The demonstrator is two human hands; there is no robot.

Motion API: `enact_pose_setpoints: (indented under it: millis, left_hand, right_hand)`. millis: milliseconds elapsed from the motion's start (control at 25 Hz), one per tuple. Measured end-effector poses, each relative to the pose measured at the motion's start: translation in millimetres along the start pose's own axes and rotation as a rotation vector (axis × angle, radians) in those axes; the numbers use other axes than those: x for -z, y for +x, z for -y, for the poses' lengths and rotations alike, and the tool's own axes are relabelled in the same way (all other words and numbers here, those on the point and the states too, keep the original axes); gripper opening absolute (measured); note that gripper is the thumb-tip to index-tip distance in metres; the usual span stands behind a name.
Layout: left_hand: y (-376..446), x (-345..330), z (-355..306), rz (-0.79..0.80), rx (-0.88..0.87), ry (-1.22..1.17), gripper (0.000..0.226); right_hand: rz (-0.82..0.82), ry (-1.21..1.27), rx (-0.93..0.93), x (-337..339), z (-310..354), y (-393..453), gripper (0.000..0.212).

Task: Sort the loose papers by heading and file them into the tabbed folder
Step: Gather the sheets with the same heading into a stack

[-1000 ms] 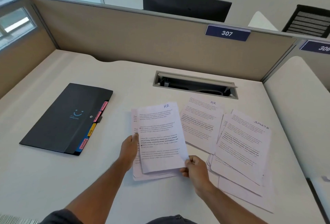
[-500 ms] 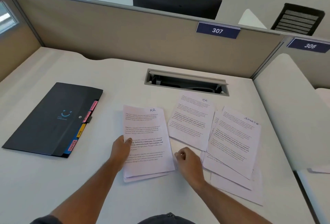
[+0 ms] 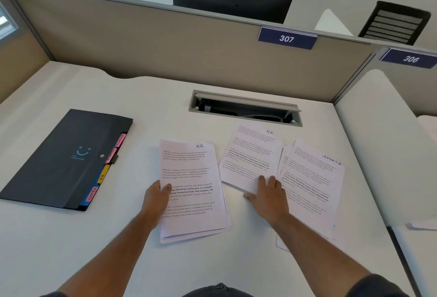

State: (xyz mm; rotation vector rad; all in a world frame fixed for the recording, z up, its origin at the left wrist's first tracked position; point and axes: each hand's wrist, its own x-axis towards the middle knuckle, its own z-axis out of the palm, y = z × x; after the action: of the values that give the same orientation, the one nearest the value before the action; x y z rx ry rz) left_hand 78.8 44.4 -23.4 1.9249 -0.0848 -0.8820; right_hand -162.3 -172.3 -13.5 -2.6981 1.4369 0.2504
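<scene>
1. Head view: I judge I'm mid-sort, gathering HR sheets. My left hand (image 3: pixel 155 199) grips the left edge of the HR stack (image 3: pixel 189 190), thumb on top. My right hand (image 3: pixel 268 196) lies flat, fingers straight, on the loose HR sheet (image 3: pixel 250 154).
2. Next, I'd slide that thin, limp sheet left onto the stack without dragging the SPORTS pile (image 3: pixel 312 183) just beside it.
3. The tabbed folder (image 3: pixel 63 154), matte black and flat, lies closed at the desk's left, well apart.

On the bench (image 3: pixel 71 249), the left hand (image 3: pixel 155 198) holds the HR stack (image 3: pixel 191 190) by its edge. The right hand (image 3: pixel 269 198) lies flat on another HR sheet (image 3: pixel 250 157), beside the SPORTS pile (image 3: pixel 312 185). The dark tabbed folder (image 3: pixel 63 157) lies closed at left.
</scene>
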Motion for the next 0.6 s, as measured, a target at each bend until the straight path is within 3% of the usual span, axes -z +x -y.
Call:
enact_pose_setpoints:
  millis: [160,320,400,480,600]
  left_hand:
    - [-0.1,-0.5,-0.3,-0.004,0.000,0.015,0.019]
    - [1.4,0.4,0.4,-0.002,0.004,0.019,0.019]
    - [1.4,0.6,0.3,-0.002,0.010,0.015,0.019]
    - [1.5,0.7,0.5,0.002,0.014,0.005,0.019]
    - [3.1,0.9,0.5,-0.001,0.006,0.018,0.019]
  right_hand:
    - [0.005,-0.204,0.057,-10.4,-5.2,0.6,0.062]
    - [-0.082,-0.177,0.116,-0.8,-8.3,1.7,0.036]
    - [-0.165,-0.074,0.085,7.9,-12.1,3.4,0.029]
    - [-0.217,0.100,-0.030,11.0,-16.1,3.7,0.036]
    - [-0.140,0.482,-0.205,13.7,-22.3,8.4,0.049]
